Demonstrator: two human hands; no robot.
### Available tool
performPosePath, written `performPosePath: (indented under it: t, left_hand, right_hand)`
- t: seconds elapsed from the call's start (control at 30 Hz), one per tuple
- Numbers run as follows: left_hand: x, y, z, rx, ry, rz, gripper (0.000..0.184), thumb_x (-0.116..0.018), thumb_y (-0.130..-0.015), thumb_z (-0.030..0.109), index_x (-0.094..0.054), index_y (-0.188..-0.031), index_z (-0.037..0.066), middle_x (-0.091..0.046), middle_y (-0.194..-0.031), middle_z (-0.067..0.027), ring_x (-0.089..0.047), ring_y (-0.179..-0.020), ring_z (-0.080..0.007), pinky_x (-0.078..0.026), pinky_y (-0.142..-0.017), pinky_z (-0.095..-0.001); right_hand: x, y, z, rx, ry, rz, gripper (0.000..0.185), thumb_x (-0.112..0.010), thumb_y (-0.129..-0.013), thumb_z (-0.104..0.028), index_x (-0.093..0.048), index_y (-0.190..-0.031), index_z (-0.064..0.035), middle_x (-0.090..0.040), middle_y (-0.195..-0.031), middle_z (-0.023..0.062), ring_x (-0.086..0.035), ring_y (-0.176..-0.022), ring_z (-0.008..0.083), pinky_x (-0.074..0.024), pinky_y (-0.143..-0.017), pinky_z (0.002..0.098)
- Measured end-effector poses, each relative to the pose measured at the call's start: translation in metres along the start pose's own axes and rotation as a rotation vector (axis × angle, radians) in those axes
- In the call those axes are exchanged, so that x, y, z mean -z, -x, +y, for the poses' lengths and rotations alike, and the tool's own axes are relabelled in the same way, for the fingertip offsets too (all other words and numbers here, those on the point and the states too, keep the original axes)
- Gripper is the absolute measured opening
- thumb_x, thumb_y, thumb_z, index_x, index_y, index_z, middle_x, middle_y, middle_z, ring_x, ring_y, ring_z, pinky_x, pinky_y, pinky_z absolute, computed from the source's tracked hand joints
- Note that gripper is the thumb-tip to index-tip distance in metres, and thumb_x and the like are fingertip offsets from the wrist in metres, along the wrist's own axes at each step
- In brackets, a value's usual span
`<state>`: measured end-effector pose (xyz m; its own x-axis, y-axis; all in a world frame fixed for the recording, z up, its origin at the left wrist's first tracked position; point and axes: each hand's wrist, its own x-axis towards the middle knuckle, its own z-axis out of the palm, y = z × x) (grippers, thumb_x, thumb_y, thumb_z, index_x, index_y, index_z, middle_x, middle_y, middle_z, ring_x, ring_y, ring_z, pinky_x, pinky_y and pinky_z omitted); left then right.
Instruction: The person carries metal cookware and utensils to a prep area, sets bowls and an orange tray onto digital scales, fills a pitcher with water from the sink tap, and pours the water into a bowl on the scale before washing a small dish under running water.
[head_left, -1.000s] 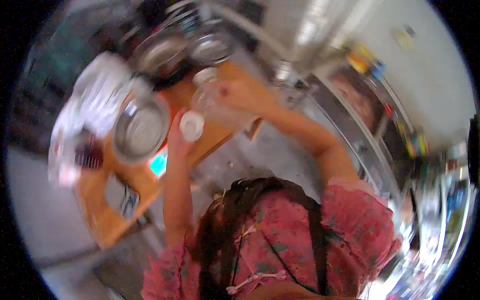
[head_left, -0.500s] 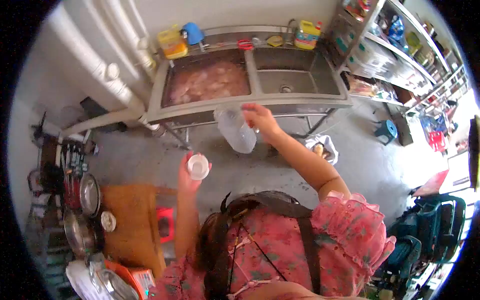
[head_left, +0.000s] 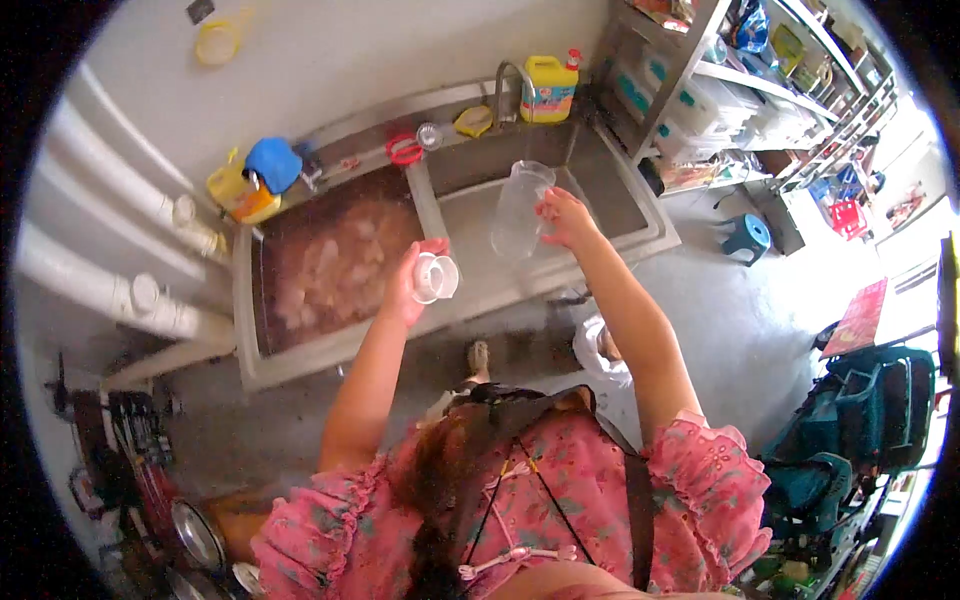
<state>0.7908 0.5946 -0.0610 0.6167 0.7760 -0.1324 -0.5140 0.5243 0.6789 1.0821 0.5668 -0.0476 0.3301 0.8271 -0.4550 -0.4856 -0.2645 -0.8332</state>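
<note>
My left hand (head_left: 405,288) is closed around a small white cup (head_left: 434,278), held over the front rim of the double sink (head_left: 460,295). Over the right basin, my right hand (head_left: 565,217) grips a clear plastic jug (head_left: 520,212) at its right side. The jug is see-through, and whether anything is in it cannot be made out. Pale pinkish pieces (head_left: 345,255) lie in reddish water in the left basin, to the left of my left hand.
Behind the basins stand a yellow jug with a red cap (head_left: 549,90), a faucet (head_left: 500,85), a red ring-shaped item (head_left: 404,149) and a blue item (head_left: 272,165). A white bag (head_left: 600,352) and blue stool (head_left: 747,238) stand on the floor. Shelves (head_left: 690,90) rise at the right.
The view has turned from the wooden table to the sink, which is now closer. Both hands have come over the sink, still holding the white cup and the clear jug.
</note>
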Motion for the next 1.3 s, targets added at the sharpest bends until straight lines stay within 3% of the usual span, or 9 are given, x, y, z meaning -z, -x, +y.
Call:
performPosePath:
  t: [0.27, 0.6, 0.67, 0.7, 0.77, 0.8, 0.87, 1.03, 1.3]
  left_hand:
    - [0.002, -0.248, 0.023, -0.064, -0.601, -0.073, 0.036, -0.045, -0.083, 0.031, -0.055, -0.099, 0.001, -0.058, -0.089, -0.0049, -0.054, -0.081, -0.0121, -0.042, -0.073, -0.0278]
    - [-0.020, -0.454, -0.040, -0.542, -1.852, -0.137, 0.030, -0.037, -0.082, 0.026, -0.053, -0.098, 0.006, -0.055, -0.094, -0.0173, -0.051, -0.088, -0.0331, -0.041, -0.070, -0.0410]
    - [-0.011, -0.496, -0.061, -0.340, -1.727, -0.119, 0.031, -0.035, -0.082, 0.026, -0.053, -0.096, 0.004, -0.053, -0.097, -0.0181, -0.049, -0.091, -0.0332, -0.039, -0.073, -0.0411]
    - [0.000, -0.511, -0.073, -0.478, -1.796, -0.255, 0.032, -0.035, -0.081, 0.026, -0.053, -0.095, 0.003, -0.053, -0.097, -0.0174, -0.049, -0.088, -0.0343, -0.038, -0.076, -0.0400]
    - [-0.014, -0.509, -0.076, -0.470, -2.065, -0.171, 0.027, -0.047, -0.076, 0.027, -0.058, -0.083, 0.003, -0.055, -0.095, -0.0130, -0.051, -0.083, -0.0326, -0.040, -0.074, -0.0402]
    - [-0.010, -0.510, -0.076, -0.445, -1.794, -0.145, 0.024, -0.056, -0.070, 0.025, -0.061, -0.078, 0.003, -0.054, -0.096, -0.0123, -0.051, -0.084, -0.0305, -0.040, -0.074, -0.0403]
    - [-0.014, -0.508, -0.073, -0.421, -2.225, -0.263, 0.025, -0.056, -0.068, 0.027, -0.061, -0.080, 0.006, -0.053, -0.101, -0.0094, -0.050, -0.090, -0.0296, -0.040, -0.075, -0.0417]
    - [0.006, -0.496, -0.074, -0.671, -2.363, -0.220, 0.050, -0.050, -0.073, 0.031, -0.040, -0.121, 0.018, -0.052, -0.104, -0.0069, -0.043, -0.103, -0.0287, -0.037, -0.076, -0.0477]
    - [0.005, -0.488, -0.069, -0.867, -2.383, -0.324, 0.043, -0.048, -0.075, 0.023, -0.043, -0.118, 0.018, -0.053, -0.103, -0.0057, -0.043, -0.102, -0.0279, -0.035, -0.076, -0.0493]
  right_hand:
    - [0.010, -0.139, -0.049, -0.050, -0.028, 0.141, 0.057, -0.057, -0.077, -0.022, -0.028, -0.126, -0.0186, -0.052, -0.080, 0.0001, -0.049, -0.076, 0.0148, -0.0280, -0.076, 0.0624]
    - [0.031, -0.180, -0.087, -0.053, 0.220, 0.056, 0.055, -0.056, -0.073, -0.019, -0.034, -0.123, -0.0161, -0.052, -0.082, 0.0017, -0.049, -0.076, 0.0151, -0.0394, -0.072, 0.0514]
    - [0.043, -0.182, -0.090, -0.042, 0.262, -0.005, 0.054, -0.055, -0.072, -0.018, -0.036, -0.122, -0.0170, -0.053, -0.081, 0.0027, -0.050, -0.078, 0.0157, -0.0432, -0.066, 0.0479]
    - [0.044, -0.186, -0.087, -0.072, 0.371, 0.106, 0.052, -0.054, -0.071, -0.019, -0.039, -0.121, -0.0175, -0.055, -0.081, 0.0032, -0.050, -0.083, 0.0154, -0.0452, -0.063, 0.0434]
    - [0.048, -0.178, -0.096, -0.115, 0.345, -0.011, 0.051, -0.054, -0.073, -0.024, -0.039, -0.121, -0.0191, -0.056, -0.085, 0.0034, -0.052, -0.083, 0.0163, -0.0459, -0.063, 0.0399]
    - [0.052, -0.183, -0.095, -0.108, 0.342, -0.039, 0.051, -0.054, -0.073, -0.026, -0.039, -0.121, -0.0189, -0.056, -0.083, 0.0030, -0.052, -0.078, 0.0154, -0.0453, -0.063, 0.0406]
    - [0.047, -0.175, -0.102, -0.154, 0.268, -0.007, 0.049, -0.053, -0.075, -0.026, -0.039, -0.121, -0.0187, -0.055, -0.080, 0.0019, -0.050, -0.075, 0.0139, -0.0440, -0.062, 0.0397]
    - [0.047, -0.187, -0.085, -0.114, 0.236, -0.037, 0.047, -0.053, -0.077, -0.026, -0.038, -0.122, -0.0177, -0.052, -0.076, 0.0011, -0.049, -0.071, 0.0118, -0.0400, -0.057, 0.0347]
    - [0.050, -0.190, -0.090, -0.102, 0.272, -0.015, 0.045, -0.052, -0.078, -0.027, -0.041, -0.120, -0.0168, -0.051, -0.071, -0.0004, -0.045, -0.065, 0.0094, -0.0359, -0.051, 0.0282]
